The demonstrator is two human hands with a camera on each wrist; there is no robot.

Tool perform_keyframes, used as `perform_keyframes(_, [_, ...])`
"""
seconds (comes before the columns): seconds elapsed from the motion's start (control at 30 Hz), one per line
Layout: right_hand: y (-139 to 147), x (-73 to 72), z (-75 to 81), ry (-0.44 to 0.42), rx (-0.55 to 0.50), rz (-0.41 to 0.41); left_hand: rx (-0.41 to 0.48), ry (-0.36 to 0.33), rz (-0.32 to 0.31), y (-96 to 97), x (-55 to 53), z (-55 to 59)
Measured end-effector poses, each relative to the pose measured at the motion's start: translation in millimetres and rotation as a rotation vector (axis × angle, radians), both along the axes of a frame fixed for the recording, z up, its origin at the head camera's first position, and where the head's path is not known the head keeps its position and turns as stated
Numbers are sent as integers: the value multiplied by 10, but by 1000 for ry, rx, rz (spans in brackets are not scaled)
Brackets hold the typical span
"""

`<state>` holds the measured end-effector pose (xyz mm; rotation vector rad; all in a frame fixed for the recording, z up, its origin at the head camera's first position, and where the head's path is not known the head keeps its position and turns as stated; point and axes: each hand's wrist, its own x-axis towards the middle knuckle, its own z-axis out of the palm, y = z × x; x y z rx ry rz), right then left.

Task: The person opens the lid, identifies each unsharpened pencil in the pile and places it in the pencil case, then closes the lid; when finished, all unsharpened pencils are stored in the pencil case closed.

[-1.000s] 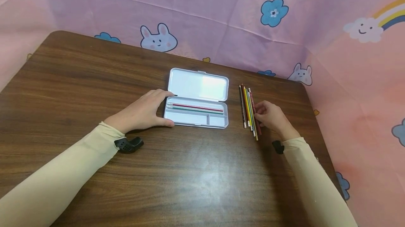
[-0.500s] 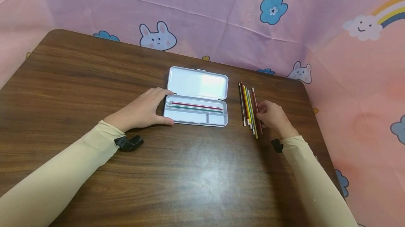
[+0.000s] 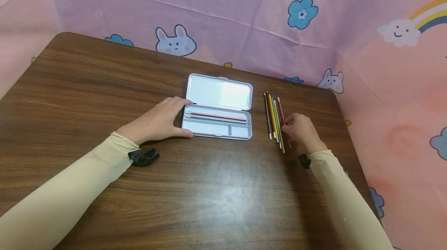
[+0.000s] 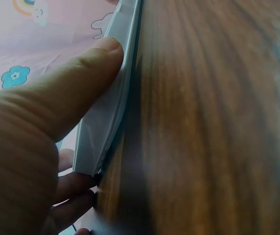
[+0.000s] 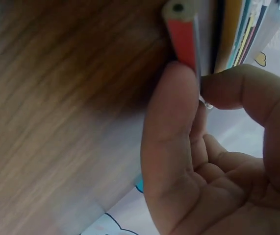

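A white pencil case (image 3: 213, 130) lies open on the table, its lid (image 3: 218, 92) folded back. A red pencil (image 3: 223, 118) and a green pencil (image 3: 216, 119) lie in its long rear compartment. My left hand (image 3: 157, 122) holds the case's left end, thumb along the front wall (image 4: 103, 117), fingers at the far side. To the right, my right hand (image 3: 301, 130) pinches a dark red pencil (image 3: 281, 109) between thumb and fingers. Its unsharpened end (image 5: 178, 11) shows in the right wrist view. Just left of it lies a row of several pencils (image 3: 273, 120).
The brown wooden table (image 3: 209, 188) reaches to a pink and purple cloth backdrop (image 3: 223, 17) with cartoon prints behind and at the right. Smaller front compartments (image 3: 239, 130) of the case hold nothing visible.
The dark red pencil has come away from the row, its far end shifting slightly right, with my right hand pinching it. My left hand stays on the case.
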<state>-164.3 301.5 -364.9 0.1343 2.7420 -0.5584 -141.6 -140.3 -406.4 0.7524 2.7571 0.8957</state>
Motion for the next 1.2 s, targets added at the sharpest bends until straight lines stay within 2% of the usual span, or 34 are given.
perform_keyframes(0.13, [23, 30, -13, 33, 42, 21, 1, -4, 2, 7, -6, -13])
perform_keyframes(0.27, [48, 91, 7, 101, 76, 22, -2, -10, 4, 15, -9, -20])
perform_keyframes(0.37, [41, 130, 42, 190, 70, 16, 0, -10, 0, 13, -10, -22])
perform_keyframes(0.5, [-39, 136, 92, 356, 33, 65, 4, -14, 4, 4, -11, -30])
perform_keyframes(0.6, [-165, 136, 136, 454, -7, 120, 6, -15, 9, 5, -10, -31])
perform_keyframes(0.73, [-377, 143, 191, 522, -36, 220, -1, -3, 6, 12, -12, -31])
perform_keyframes(0.93, [-709, 173, 224, 614, -1, 394, -5, 4, 1, 16, -2, -17])
perform_keyframes(1.07, [-913, 177, 196, 656, 16, 499, -2, 1, 0, 15, 4, -5])
perform_keyframes(1.2, [-1098, 160, 152, 652, 58, 599, -5, 9, 0, 15, 3, -8])
